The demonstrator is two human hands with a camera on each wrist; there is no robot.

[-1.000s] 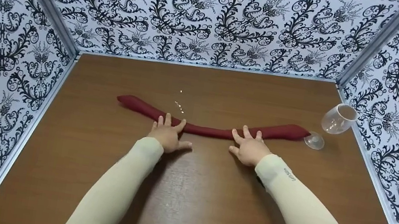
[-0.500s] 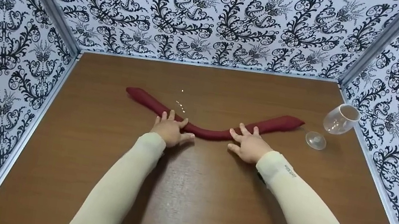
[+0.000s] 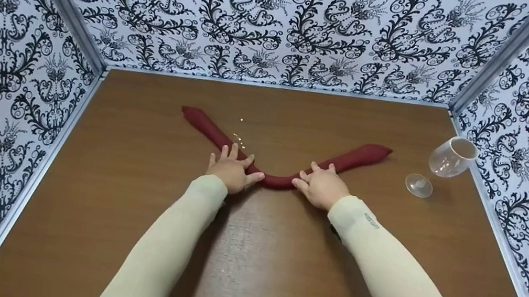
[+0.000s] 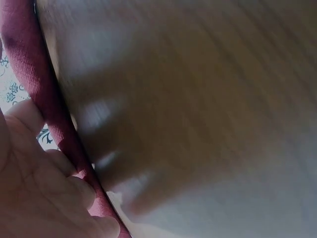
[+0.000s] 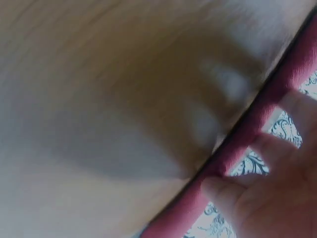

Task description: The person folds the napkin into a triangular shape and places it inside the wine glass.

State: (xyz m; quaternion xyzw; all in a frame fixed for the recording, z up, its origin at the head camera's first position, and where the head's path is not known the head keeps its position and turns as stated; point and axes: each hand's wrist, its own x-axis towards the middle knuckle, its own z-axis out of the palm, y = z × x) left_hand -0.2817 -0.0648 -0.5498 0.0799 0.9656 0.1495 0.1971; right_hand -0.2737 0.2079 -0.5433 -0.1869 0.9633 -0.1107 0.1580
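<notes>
Across the bench, red roll bent tighter, so ends sit closer; left hand, right hand pressing, fingers spread.

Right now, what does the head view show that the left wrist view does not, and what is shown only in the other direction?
Head only: the wine glass, the right hand and both pointed ends of the red roll.
Left wrist only: the palm side of the left hand and the roll's fine ribbed surface.
Both: the left hand touching the roll, the brown table and patterned wall.
</notes>
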